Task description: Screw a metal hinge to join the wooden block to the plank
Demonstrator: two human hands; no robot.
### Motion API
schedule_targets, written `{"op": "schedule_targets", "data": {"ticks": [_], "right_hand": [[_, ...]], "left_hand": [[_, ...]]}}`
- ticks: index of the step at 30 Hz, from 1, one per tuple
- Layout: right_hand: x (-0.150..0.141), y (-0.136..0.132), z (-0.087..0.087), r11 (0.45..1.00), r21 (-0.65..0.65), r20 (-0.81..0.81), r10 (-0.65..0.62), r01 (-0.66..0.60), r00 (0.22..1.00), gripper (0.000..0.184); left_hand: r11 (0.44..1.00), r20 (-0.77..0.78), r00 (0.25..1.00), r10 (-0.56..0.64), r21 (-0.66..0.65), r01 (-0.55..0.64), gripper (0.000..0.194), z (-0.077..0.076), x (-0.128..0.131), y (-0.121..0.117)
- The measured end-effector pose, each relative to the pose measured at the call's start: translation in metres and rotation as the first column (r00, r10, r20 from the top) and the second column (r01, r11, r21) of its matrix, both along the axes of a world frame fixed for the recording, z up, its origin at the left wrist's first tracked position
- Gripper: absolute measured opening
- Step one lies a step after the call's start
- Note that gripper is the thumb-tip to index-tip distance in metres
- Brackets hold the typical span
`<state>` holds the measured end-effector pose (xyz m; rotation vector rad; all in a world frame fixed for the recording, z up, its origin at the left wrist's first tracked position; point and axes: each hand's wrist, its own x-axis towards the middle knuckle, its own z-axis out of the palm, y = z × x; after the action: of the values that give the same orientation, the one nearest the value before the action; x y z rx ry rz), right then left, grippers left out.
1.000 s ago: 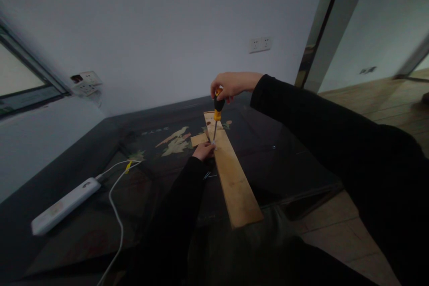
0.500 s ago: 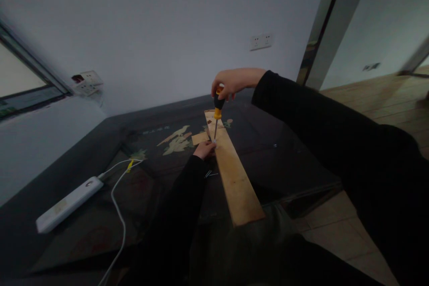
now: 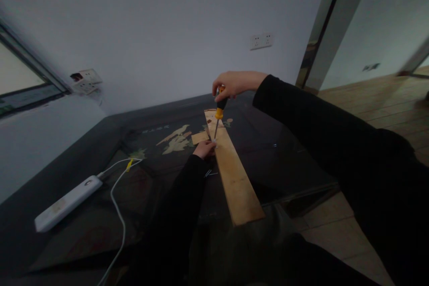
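My right hand (image 3: 228, 86) grips the top of a yellow and black screwdriver (image 3: 220, 109). Its shaft points down, slightly tilted, to a small whitish piece (image 3: 215, 142) at the left edge of a long wooden board (image 3: 236, 174). The fingers of my left hand (image 3: 204, 149) are pinched at that small piece, beside the screwdriver's tip; its exact kind is too small to make out. A short flat piece of wood (image 3: 200, 138) lies just beyond my left hand, against the board.
A few thin metal screws or nails (image 3: 211, 173) lie left of the board, and a tiny one (image 3: 275, 145) lies to the right. On the left of the dark table (image 3: 161, 118) is a white power strip (image 3: 69, 204) with its cable (image 3: 118, 208).
The screwdriver's handle has tilted a little to the right, and my right hand has shifted slightly with it. My left hand stays at the small piece.
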<state>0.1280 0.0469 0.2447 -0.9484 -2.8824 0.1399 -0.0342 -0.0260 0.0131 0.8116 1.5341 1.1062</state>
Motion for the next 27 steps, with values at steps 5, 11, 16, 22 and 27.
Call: {"op": "schedule_targets", "data": {"ticks": [5,11,16,22,27], "right_hand": [[0.0,-0.004,0.0,0.999,0.029,0.016,0.036,-0.036,0.999,0.035],[-0.008,-0.013,-0.016,0.936,0.3,-0.112,-0.158,0.185,0.981,0.051],[-0.001,-0.006,-0.005,1.0,0.01,-0.034,-0.029,0.029,0.999,0.045],[0.001,-0.007,0.001,0.997,-0.068,-0.007,0.035,-0.035,0.999,0.041],[-0.008,-0.017,-0.013,0.959,0.245,-0.07,-0.131,0.145,0.989,0.042]], "left_hand": [[1.0,-0.002,1.0,0.006,-0.004,-0.006,0.01,-0.002,0.0,0.001],[1.0,-0.003,1.0,-0.002,0.004,0.002,0.009,0.002,0.002,-0.001],[1.0,0.0,1.0,-0.005,0.008,0.005,0.007,-0.002,-0.001,0.001],[1.0,0.021,1.0,-0.009,0.012,0.009,0.009,-0.006,-0.003,0.003],[1.0,0.027,1.0,-0.006,0.016,0.005,0.009,-0.001,0.0,0.0]]}}
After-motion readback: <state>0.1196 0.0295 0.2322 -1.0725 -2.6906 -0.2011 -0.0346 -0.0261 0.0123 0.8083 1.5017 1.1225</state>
